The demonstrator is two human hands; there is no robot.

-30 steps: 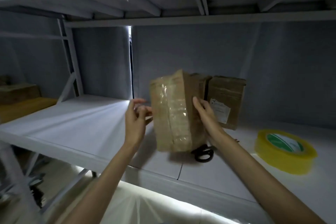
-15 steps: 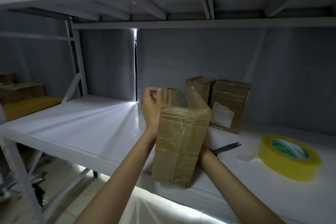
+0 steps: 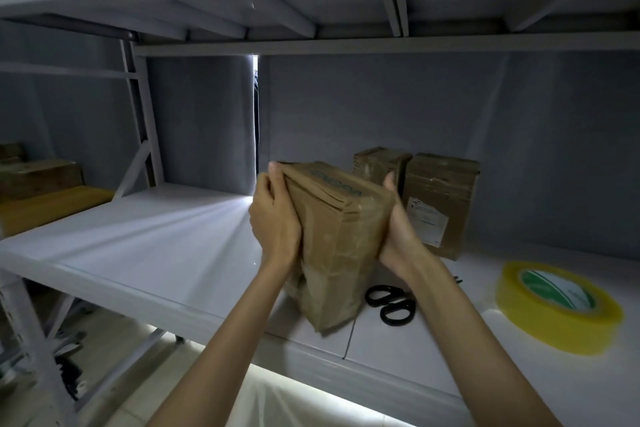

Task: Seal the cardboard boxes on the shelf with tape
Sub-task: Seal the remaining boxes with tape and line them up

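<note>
Both hands now grip the cardboard box [image 3: 332,239]: left hand [image 3: 275,222] wrapped on its left face, right hand [image 3: 398,236] re-exposed on its right. Box tilted above the shelf [image 3: 149,246], glossy tape already visible; scissors [image 3: 389,303] and tape roll [image 3: 557,305] lie idle, suggesting inspection.

Both bare forearms reach forward and up, converging. Left hand [image 3: 275,222] clamps left side of cardboard box [image 3: 332,239], fingers curled over its upper edge, back of hand toward viewer. Right hand [image 3: 398,236] cups opposite side, thumb pointing up, wrist bent back.
</note>
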